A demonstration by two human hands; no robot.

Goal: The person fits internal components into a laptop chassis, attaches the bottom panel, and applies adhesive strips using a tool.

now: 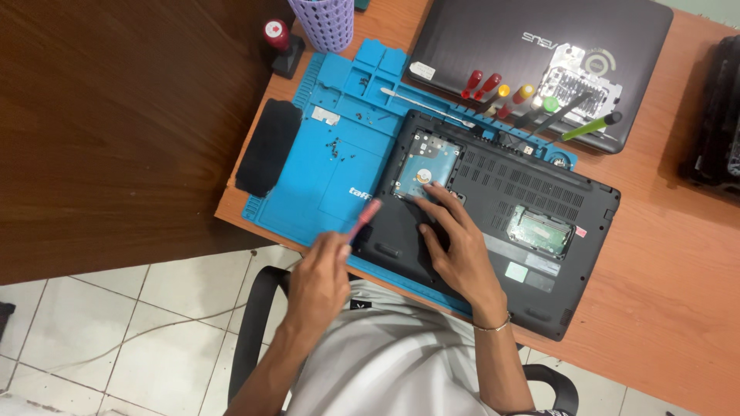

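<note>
The left hand (320, 281) is keeping its grip clamped on a pink-handled screwdriver (364, 219) at the near edge of the blue mat (324, 177). Just beyond, the right hand (455, 246) is lying flat, fingers spread, on the overturned black laptop (501, 223), fingertips touching the exposed hard drive (428, 166). Farther off, a row of screwdrivers (509, 96) is resting against a second laptop (539, 38) on the surface (678, 270).

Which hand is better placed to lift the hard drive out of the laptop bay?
Probably the right hand: empty, its fingertips already rest at the edge of the hard drive in the open laptop. The left hand holds a red-handled screwdriver off over the blue mat.
</note>
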